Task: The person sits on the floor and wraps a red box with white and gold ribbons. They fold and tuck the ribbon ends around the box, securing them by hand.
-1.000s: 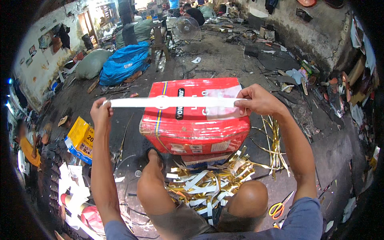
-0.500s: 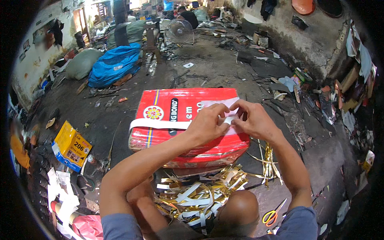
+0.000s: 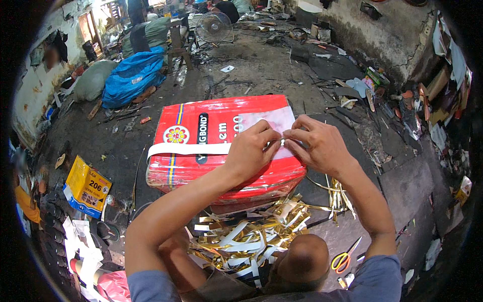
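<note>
A red box (image 3: pixel 201 168) wrapped in shiny plastic stands in front of me. Across its top runs a flat white strip (image 3: pixel 193 148), passing under my left hand (image 3: pixel 254 151). That hand's thumb and fingertips pinch the strip near its right end. My right hand (image 3: pixel 317 143) meets it, with thumb and forefinger pinched together at a small white bit of the strip between the two hands. Beneath both hands lies a pale pinkish sheet (image 3: pixel 269 120) on the box top. The fingers partly hide the strip's end.
Gold and white strip scraps (image 3: pixel 246 241) heap between my knees and the box. Scissors (image 3: pixel 344 259) with orange-yellow handles lie at the lower right. A yellow carton (image 3: pixel 88 186) sits at the left. Farther off are a blue sack (image 3: pixel 133 75) and a fan (image 3: pixel 214 27).
My view has shifted, so the box appears higher and further left. The fingertips of both hands have drawn closer together, and less of the white strip shows between them.
</note>
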`<act>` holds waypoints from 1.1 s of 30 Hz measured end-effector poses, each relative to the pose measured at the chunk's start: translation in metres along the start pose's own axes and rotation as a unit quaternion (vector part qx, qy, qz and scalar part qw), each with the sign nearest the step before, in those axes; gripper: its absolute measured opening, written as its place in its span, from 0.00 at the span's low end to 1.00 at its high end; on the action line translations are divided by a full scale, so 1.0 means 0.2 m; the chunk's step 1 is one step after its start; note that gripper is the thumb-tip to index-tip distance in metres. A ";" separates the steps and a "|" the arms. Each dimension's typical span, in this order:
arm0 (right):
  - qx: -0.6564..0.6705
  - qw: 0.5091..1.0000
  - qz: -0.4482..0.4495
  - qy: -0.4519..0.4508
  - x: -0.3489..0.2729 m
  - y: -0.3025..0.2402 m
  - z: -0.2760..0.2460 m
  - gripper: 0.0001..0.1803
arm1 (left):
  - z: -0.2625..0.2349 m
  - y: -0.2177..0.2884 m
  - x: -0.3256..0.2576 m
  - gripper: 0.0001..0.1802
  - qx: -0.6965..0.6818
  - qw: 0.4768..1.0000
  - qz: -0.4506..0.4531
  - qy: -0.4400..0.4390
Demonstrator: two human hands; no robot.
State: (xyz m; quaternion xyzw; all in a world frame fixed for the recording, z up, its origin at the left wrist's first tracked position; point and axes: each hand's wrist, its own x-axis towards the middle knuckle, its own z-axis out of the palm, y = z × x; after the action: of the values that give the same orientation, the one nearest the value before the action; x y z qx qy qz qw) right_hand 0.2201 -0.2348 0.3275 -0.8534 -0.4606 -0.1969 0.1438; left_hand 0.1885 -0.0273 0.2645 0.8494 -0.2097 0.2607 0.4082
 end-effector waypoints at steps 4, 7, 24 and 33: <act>-0.006 0.999 -0.024 -0.034 0.01 0.01 -0.04 0.09 | 0.01 0.00 0.00 0.08 -0.002 1.000 0.013 0.009; -0.010 0.998 -0.030 -0.049 0.01 0.02 -0.05 0.09 | 0.01 0.00 0.01 0.07 -0.013 1.000 -0.008 0.008; 0.183 0.972 0.115 0.096 -0.04 0.07 0.14 0.11 | 0.01 -0.05 0.04 0.08 -0.097 0.990 -0.105 -0.004; 0.382 0.864 0.300 0.133 -0.06 0.07 0.32 0.09 | 0.02 -0.05 0.04 0.08 -0.022 0.998 -0.058 0.024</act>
State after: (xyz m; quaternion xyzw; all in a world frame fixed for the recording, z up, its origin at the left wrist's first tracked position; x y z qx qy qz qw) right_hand 0.2384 -0.2234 0.2651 -0.7946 -0.1976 -0.0646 0.5705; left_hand 0.2009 -0.0267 0.2610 0.8444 -0.1559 0.2527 0.4458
